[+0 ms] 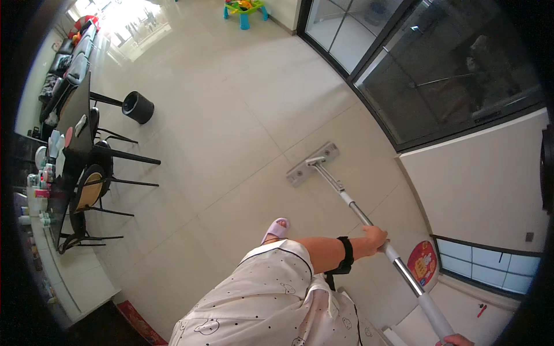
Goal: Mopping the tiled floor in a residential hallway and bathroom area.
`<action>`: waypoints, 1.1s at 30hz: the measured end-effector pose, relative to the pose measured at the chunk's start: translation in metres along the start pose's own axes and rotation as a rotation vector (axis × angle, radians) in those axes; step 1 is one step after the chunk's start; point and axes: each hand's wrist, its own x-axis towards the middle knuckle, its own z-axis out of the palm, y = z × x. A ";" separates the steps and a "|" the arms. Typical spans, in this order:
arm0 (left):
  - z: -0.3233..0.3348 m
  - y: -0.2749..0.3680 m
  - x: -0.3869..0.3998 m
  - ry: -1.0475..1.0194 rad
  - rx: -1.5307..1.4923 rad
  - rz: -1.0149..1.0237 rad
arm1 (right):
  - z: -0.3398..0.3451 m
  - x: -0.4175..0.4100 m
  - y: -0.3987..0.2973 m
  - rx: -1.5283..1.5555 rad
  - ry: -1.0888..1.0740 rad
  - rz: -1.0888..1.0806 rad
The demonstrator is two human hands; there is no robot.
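A flat mop's pole (404, 270) runs from the lower right towards the middle of the head view. Its flat rectangular head (313, 164) lies on the beige tiled floor. My left hand (375, 240) is closed around the middle of the pole, with a black strap on the forearm behind it. Lower down, at the bottom edge, my right hand (455, 340) grips the pole near its upper end; only part of this hand shows. A foot in a lilac slipper (277, 229) stands on the floor below the mop head.
At left stand a dark table (77, 147) bearing various items, chairs (88, 190) and a black waste bin (138, 107). Dark-framed glass sliding doors (368, 65) are at upper right. A toy table (245, 8) stands at the top; a round red mat (422, 262) is at right.
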 end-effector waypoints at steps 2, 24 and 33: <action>0.007 0.013 -0.006 0.195 -0.899 -0.214 | -0.008 -0.002 -0.012 0.076 0.021 0.119; -0.022 -0.197 -0.142 0.896 -1.908 -0.527 | 0.128 0.081 0.027 1.151 0.026 -0.132; 0.023 -0.139 -0.033 0.642 -1.215 -0.261 | 0.064 0.041 0.112 1.025 0.268 -0.222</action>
